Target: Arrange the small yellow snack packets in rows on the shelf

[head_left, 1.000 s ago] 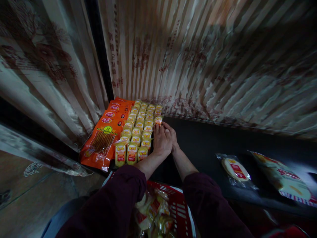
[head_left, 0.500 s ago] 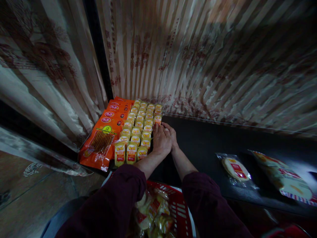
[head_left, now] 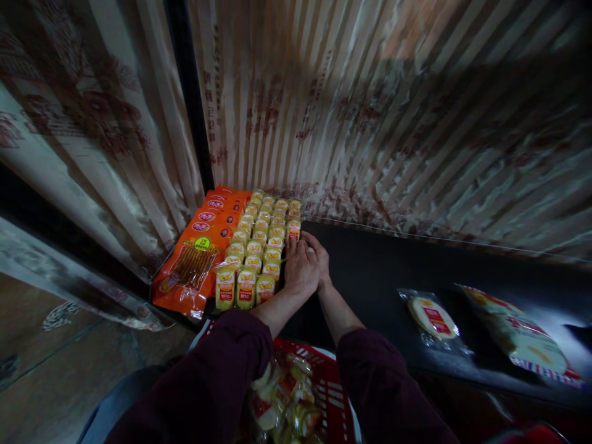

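Note:
Several small yellow wrapped packs (head_left: 253, 246) stand in rows on a black shelf (head_left: 370, 259). At the right-hand row, my left hand (head_left: 301, 266) has its fingers bent at a pack with a red label (head_left: 293, 229); its fingertips touch the lower part of that pack. My right hand (head_left: 321, 256) is close against the left one, on its right side, with curled fingers partly hidden behind it. Whether the right hand grips anything cannot be seen. To the left of the rows lie overlapping orange snack bags (head_left: 189, 262).
Below my forearms is a red basket (head_left: 333, 394) holding several wrapped packs (head_left: 287, 394). A clear-wrapped round item (head_left: 433, 317) and a larger snack bag (head_left: 518, 333) lie on the shelf at right. A pleated curtain (head_left: 351, 123) hangs behind, beside a dark post (head_left: 187, 92).
The view has shifted slightly. My left fingers have slid a little lower on the red-labelled pack, showing more of its front. Both hands remain together.

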A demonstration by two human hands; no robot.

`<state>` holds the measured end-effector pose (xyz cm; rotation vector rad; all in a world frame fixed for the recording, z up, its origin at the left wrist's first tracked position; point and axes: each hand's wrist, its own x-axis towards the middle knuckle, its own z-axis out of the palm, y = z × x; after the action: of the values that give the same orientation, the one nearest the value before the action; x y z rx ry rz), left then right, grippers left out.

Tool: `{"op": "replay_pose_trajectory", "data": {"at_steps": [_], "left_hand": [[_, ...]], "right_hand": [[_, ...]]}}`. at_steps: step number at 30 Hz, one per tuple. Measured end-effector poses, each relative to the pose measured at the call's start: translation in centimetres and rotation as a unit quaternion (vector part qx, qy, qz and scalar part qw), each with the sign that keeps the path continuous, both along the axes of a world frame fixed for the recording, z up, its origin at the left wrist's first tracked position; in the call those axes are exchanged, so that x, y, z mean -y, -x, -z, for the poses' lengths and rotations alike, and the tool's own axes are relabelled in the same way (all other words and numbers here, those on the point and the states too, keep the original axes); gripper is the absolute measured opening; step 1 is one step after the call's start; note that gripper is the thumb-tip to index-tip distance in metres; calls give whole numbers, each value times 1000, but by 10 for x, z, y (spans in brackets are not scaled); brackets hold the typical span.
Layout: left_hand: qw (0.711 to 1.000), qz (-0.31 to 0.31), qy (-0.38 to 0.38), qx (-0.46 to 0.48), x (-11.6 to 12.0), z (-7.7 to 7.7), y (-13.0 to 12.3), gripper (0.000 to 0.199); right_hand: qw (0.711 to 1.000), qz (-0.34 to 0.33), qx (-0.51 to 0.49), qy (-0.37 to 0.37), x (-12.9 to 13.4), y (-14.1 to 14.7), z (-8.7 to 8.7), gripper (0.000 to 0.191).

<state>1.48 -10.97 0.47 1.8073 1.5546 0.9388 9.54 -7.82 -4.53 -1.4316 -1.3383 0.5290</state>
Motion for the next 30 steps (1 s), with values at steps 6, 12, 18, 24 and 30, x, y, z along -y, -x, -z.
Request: {"op": "replay_pose_trajectory", "data": {"at_steps": [6, 12, 18, 24, 30], "left_hand": [[1000, -2, 16, -25, -1, 2, -1, 50], [1000, 9, 4, 8, 0, 4, 3, 51], [1000, 17, 1, 7, 4, 0, 5, 50], [999, 29, 16, -21, 15, -6, 9, 49], [999, 31, 18, -28, 41, -14, 14, 47]], "right_hand": [[1000, -13, -3, 11, 1, 3, 2, 42], [999, -32, -12, 23, 4, 1, -4, 41], [997, -16, -68, 31, 8, 0, -10, 44], [994, 4, -95, 51, 16, -1, -5, 44], [997, 32, -54, 48, 40, 0, -4, 39]]}}
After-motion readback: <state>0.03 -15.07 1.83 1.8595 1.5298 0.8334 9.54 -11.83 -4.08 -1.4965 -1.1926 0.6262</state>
